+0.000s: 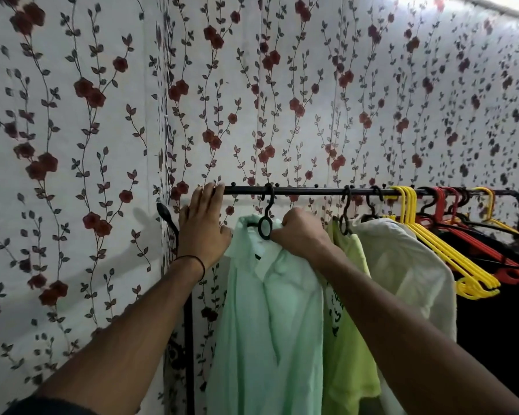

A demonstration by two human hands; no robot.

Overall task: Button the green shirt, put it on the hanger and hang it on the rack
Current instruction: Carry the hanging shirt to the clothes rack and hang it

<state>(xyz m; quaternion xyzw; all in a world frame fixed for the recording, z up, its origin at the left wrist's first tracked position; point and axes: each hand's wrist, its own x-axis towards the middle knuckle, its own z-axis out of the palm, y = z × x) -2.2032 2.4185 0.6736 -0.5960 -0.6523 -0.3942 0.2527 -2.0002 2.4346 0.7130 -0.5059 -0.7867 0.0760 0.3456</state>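
Note:
The pale green shirt [270, 319] hangs from a black hanger [265, 223] whose hook sits over the black rack rail [306, 191]. My right hand [300, 233] is closed on the shirt's collar right beside the hanger's ring. My left hand [203, 226] rests with fingers spread over the left end of the rail, its fingertips curled over the bar, touching the shirt's left shoulder. The shirt front hangs straight down; its buttons are too faint to make out.
To the right on the rail hang a lime-yellow shirt [348, 339], a cream shirt [408, 265], then several yellow hangers [450, 259] and red hangers [492, 253] and dark clothes. A floral curtain [102, 145] fills the background.

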